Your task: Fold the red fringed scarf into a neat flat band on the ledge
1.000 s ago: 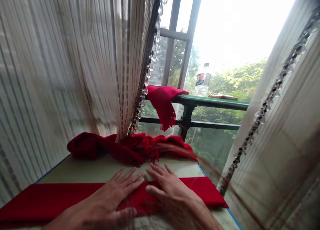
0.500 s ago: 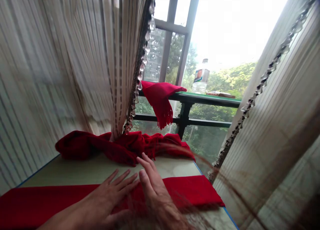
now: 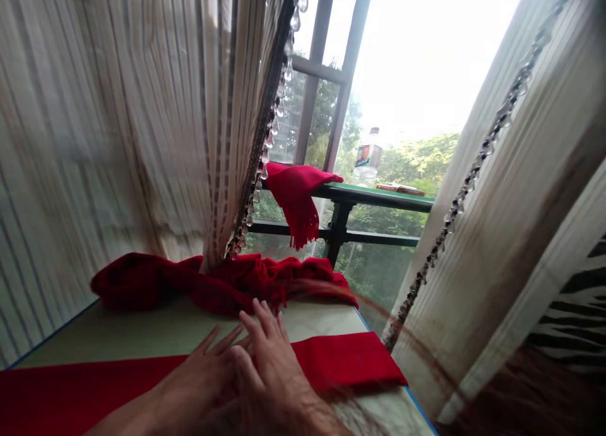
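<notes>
A long red scarf (image 3: 348, 360) lies flat and folded into a strip across the table (image 3: 161, 329). Over its middle is my left hand (image 3: 215, 370), with its fingers stretched out and spread. My right hand (image 3: 269, 354) overlaps it from the right, its fingers extended and the thumb apart. Neither hand grips anything. Part of the left hand's fingers is hidden behind the right hand. Whether the palms press on the cloth I cannot tell. Farther back, a crumpled heap of red fringed cloth (image 3: 165, 284) runs along the table's far edge.
Another red fringed cloth (image 3: 298, 199) hangs over the dark window railing (image 3: 388, 199). A plastic bottle (image 3: 368, 161) and a small flat item (image 3: 400, 188) rest on the ledge. Striped curtains with bead trim hang at left (image 3: 156, 120) and right (image 3: 511, 221). Hair strands blur the lower view.
My right hand has moved left and now overlaps the left hand. The camera view has shifted slightly to the right, and zebra-striped fabric shows at the right edge.
</notes>
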Tool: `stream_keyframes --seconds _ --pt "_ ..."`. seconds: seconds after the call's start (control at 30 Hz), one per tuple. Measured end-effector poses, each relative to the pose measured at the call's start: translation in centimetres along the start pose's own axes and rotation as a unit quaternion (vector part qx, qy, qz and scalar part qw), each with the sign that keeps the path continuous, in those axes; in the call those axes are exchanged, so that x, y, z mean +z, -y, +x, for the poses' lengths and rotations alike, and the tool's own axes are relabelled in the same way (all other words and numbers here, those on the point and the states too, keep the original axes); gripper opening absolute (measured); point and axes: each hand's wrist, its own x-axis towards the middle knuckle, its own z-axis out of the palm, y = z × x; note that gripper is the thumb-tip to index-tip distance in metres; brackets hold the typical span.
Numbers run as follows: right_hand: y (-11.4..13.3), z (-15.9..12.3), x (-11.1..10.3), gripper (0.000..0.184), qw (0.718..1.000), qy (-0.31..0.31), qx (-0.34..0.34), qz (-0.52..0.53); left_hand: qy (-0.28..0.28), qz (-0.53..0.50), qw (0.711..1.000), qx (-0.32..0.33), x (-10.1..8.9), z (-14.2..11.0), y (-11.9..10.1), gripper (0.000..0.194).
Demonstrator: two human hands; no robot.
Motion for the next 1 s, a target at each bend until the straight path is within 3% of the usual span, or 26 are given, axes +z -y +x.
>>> stream_keyframes --seconds 0.1,0.2,0.3,0.4,0.5,0.57,0.7,1.0 --pt "-2.0 0.2 -4.2 0.053 1.0 -0.015 0.016 -0.017 0.054 -0.005 0.998 -0.014 -0.6 -0.2 -0.3 0.073" --pt "-5.1 -0.4 -8.1 0.057 0.981 -0.006 0.152 -0.118 0.039 -0.01 0.999 0.007 -0.5 -0.5 -0.1 0.073" --pt "-7.3 -2.4 -9.7 0.06 0.967 0.028 0.201 -0.154 0.017 -0.021 1.0 0.015 -0.3 -0.7 0.4 0.073" --pt "-8.0 -4.6 -9.3 0.059 0.959 0.054 0.213 -0.18 0.042 -0.047 0.998 0.014 -0.6 -0.2 0.4 0.067" --pt "-8.2 -5.8 -8.4 0.059 0.951 0.076 0.217 -0.205 0.062 -0.065 0.995 -0.032 -1.0 1.2 -0.9 0.061" --pt "-8.5 -5.9 -8.0 0.059 0.948 0.086 0.215 -0.216 0.069 -0.057 0.994 -0.058 -0.9 2.5 -2.2 0.064" --pt "-9.4 -5.6 -7.9 0.06 0.948 0.098 0.214 -0.216 0.101 -0.035 0.993 -0.046 -0.1 4.2 -4.1 0.068" --pt "-9.3 -5.3 -7.4 0.063 0.953 0.095 0.204 -0.204 0.122 -0.012 0.99 -0.069 -0.4 5.1 -6.0 0.069"
